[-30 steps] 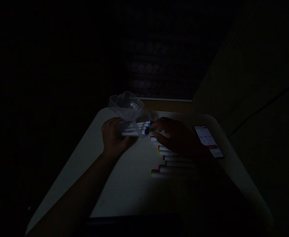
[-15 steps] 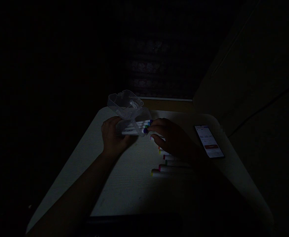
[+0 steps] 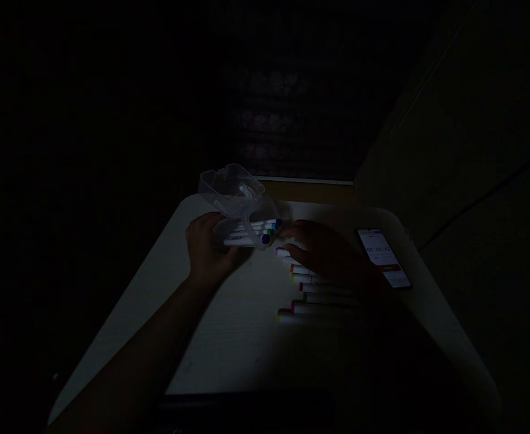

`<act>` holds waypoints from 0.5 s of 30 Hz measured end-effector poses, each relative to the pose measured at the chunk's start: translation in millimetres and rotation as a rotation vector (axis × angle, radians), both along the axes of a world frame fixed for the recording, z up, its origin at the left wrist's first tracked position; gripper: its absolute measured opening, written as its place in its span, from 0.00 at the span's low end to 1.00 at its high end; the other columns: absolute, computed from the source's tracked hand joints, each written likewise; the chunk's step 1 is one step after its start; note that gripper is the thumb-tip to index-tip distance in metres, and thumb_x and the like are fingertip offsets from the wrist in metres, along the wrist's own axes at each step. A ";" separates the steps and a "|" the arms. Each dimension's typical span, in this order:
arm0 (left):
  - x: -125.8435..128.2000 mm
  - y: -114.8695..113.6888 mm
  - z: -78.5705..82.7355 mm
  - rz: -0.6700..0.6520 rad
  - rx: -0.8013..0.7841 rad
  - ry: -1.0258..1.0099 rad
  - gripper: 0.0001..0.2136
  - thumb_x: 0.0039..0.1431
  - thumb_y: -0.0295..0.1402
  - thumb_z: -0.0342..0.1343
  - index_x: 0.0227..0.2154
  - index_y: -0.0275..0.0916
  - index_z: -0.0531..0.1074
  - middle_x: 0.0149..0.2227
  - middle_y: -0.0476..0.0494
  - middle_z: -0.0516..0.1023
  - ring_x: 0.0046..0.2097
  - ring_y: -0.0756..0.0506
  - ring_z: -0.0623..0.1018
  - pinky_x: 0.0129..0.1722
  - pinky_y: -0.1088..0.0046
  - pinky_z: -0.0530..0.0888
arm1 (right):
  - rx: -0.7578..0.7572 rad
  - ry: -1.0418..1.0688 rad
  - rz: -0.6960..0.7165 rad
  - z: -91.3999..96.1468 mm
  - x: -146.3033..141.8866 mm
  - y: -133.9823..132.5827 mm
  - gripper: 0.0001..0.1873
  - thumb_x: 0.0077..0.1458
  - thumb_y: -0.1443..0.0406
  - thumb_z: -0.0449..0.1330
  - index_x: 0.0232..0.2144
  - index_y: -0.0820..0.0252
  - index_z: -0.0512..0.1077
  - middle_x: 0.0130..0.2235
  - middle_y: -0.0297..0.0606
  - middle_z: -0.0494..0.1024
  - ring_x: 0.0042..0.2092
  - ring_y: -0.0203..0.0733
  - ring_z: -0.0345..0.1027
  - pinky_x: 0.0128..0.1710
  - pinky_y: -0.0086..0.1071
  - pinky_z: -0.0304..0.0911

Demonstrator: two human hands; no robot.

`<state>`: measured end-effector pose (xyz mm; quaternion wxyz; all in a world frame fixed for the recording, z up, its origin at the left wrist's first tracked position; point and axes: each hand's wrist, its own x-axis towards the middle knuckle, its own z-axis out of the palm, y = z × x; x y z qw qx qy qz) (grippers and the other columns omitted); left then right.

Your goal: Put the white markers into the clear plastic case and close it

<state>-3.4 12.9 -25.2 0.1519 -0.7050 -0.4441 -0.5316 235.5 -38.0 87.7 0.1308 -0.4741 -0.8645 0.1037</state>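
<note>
A clear plastic case with its lid swung up lies tilted at the far part of the table. My left hand is closed round its left end. Inside the case are several white markers whose purple, blue and green caps face right. Just right of the case is my right hand, fingers apart and seemingly holding nothing; shadow hides part of it. Beneath and in front of that hand, several loose markers lie in a row, with pink, orange, yellow, red and green caps to the left.
A phone showing a running timer lies at the right side of the pale table. A dark object lies along the near edge. Behind is a dark ribbed surface. The scene is very dim.
My right hand has drawn back slightly to the right from the marker caps in the case. More of the loose row shows below it. My left hand stays in place.
</note>
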 end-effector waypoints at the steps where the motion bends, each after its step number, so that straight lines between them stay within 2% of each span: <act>1: 0.1 -0.1 0.1 0.004 0.000 0.002 0.30 0.43 0.45 0.62 0.49 0.40 0.64 0.47 0.37 0.72 0.49 0.36 0.73 0.47 0.58 0.68 | -0.052 -0.055 -0.033 -2.8 3.5 1.4 0.17 0.61 0.64 0.51 0.50 0.63 0.70 0.53 0.45 0.75 0.54 0.46 0.68 0.54 0.39 0.61; 5: 0.6 -0.8 -0.2 0.043 -0.030 -0.001 0.30 0.42 0.45 0.63 0.49 0.41 0.64 0.46 0.38 0.72 0.48 0.36 0.72 0.46 0.58 0.69 | -0.212 -0.254 -0.085 -20.6 15.1 9.5 0.18 0.57 0.66 0.54 0.49 0.60 0.71 0.51 0.47 0.75 0.50 0.48 0.71 0.45 0.37 0.65; 9: 0.2 -1.1 -0.6 0.044 -0.045 0.008 0.30 0.42 0.46 0.63 0.49 0.41 0.64 0.46 0.38 0.72 0.48 0.36 0.72 0.46 0.57 0.68 | -0.233 -0.273 -0.076 -34.7 18.4 19.8 0.16 0.55 0.64 0.57 0.46 0.61 0.72 0.46 0.46 0.77 0.45 0.45 0.72 0.41 0.33 0.64; 15: -0.2 -0.8 0.6 0.046 -0.055 0.010 0.31 0.42 0.47 0.62 0.49 0.41 0.63 0.47 0.37 0.72 0.48 0.35 0.72 0.46 0.57 0.68 | -0.251 -0.277 -0.082 -36.4 17.9 23.7 0.16 0.56 0.61 0.58 0.46 0.57 0.72 0.46 0.42 0.77 0.44 0.41 0.71 0.40 0.30 0.62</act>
